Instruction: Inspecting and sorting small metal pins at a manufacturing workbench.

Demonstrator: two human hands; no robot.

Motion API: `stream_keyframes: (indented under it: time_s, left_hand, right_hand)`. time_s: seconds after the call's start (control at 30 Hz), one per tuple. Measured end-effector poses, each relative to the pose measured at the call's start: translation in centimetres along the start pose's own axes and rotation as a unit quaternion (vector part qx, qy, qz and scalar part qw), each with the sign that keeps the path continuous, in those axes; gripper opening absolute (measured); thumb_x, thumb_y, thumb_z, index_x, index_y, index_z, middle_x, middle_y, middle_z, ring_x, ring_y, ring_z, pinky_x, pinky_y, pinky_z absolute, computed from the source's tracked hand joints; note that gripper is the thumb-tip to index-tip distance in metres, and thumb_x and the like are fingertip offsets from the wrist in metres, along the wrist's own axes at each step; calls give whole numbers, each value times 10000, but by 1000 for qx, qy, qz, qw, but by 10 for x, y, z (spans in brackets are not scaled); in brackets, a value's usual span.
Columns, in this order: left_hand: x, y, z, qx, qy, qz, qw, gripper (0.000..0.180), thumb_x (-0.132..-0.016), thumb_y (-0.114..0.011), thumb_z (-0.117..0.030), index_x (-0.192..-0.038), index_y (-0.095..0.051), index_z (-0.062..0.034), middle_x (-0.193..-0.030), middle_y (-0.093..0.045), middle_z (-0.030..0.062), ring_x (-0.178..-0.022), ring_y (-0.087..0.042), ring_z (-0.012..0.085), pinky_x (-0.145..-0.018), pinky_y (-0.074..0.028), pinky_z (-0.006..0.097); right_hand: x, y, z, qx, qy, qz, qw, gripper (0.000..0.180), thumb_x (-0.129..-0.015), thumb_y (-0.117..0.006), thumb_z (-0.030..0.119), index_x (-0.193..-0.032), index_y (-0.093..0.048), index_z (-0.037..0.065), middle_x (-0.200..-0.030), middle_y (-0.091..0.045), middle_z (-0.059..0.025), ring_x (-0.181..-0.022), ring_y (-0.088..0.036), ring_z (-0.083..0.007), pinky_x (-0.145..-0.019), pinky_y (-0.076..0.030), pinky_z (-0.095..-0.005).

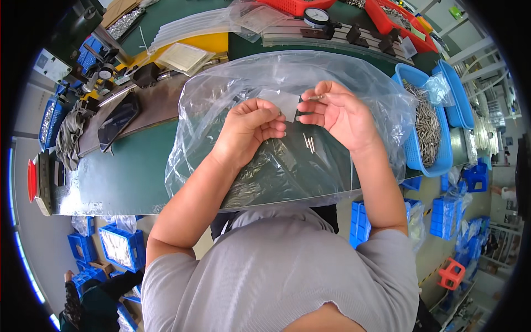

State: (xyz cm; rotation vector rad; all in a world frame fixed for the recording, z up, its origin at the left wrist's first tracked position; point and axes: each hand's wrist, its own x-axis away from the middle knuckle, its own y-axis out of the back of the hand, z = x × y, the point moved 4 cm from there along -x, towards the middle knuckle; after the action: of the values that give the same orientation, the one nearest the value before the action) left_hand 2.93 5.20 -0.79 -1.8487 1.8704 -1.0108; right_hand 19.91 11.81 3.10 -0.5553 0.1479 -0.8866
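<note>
A worker in a grey short-sleeved shirt bends over a green-topped workbench (133, 171), both bare hands raised above a large clear plastic bag (221, 94) spread across the surface. The left hand (249, 130) is curled closed, its fingertips pinching the lower left edge of a small clear plastic pouch (285, 104). The right hand (340, 113) is partly open, palm turned toward the camera, with thumb and forefinger nipping a thin metal pin (316, 97) just at the pouch's upper right corner; the other fingers are loosely bent. The pouch hangs between the two hands, above the big bag. Below the hands, a few loose metal pins (309, 144) lie side by side on the plastic sheet, near the right wrist. To the right, a blue plastic bin (426, 160) sits at the bench edge, holding a heap of similar metal pins (427, 119). On the left part of the bench lies a dark, glossy flat object (117, 122), with a dial gauge (105, 73) beyond it. A second dial gauge (317, 16) stands at the far edge, beside red baskets (387, 22). Blue crates (119, 246) are stacked on the floor below.
</note>
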Motion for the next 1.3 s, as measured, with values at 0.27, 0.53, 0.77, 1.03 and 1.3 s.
stream_keyframes:
  time_s: [0.27, 0.53, 0.77, 1.03, 1.3]
  left_hand:
    - [3, 2, -4, 4, 2, -4, 1000, 43, -838, -576, -42, -843, -575, 1, -799, -642, 121, -674, -636, 175, -641, -546, 295]
    - [6, 3, -2, 17, 2, -30, 999, 84, -828, -601, -64, -874, -555, -11, -795, -632, 124, -684, -640, 198, -637, -540, 304]
    - [5, 5, -1, 63, -14, -9, 998, 79, -817, -604, -43, -855, -543, -8, -759, -633, 117, -636, -636, 185, -591, -550, 298]
    - [8, 2, -3, 46, -20, -19, 999, 83, -804, -607, -55, -821, -535, -18, -749, -620, 92, -618, -627, 155, -548, -533, 262]
    - [6, 0, -1, 46, -19, -13, 999, 79, -808, -603, -55, -827, -535, -18, -746, -610, 84, -615, -617, 150, -552, -527, 255]
  right_hand:
    - [27, -20, 7, 687, -56, 5, 724, 274, -772, -696, 236, -886, -524, 55, -605, -550, -43, -511, -516, -149, -466, -375, -300]
    - [14, -36, -33, 795, 187, 52, 575, 126, -820, -571, 135, -834, -491, 39, -754, -570, -144, -732, -585, -330, -624, -467, -430]
    - [-18, -40, -32, 802, 189, 58, 564, 82, -792, -550, 86, -821, -489, 40, -749, -584, -163, -740, -586, -350, -640, -456, -457]
    - [-6, -47, -26, 727, 213, 58, 650, 108, -762, -591, 51, -857, -544, 32, -780, -572, -139, -730, -558, -349, -627, -435, -442]
    - [-8, -37, -23, 678, 220, 21, 701, 65, -822, -564, 72, -817, -540, 12, -773, -562, -144, -721, -550, -339, -623, -426, -414]
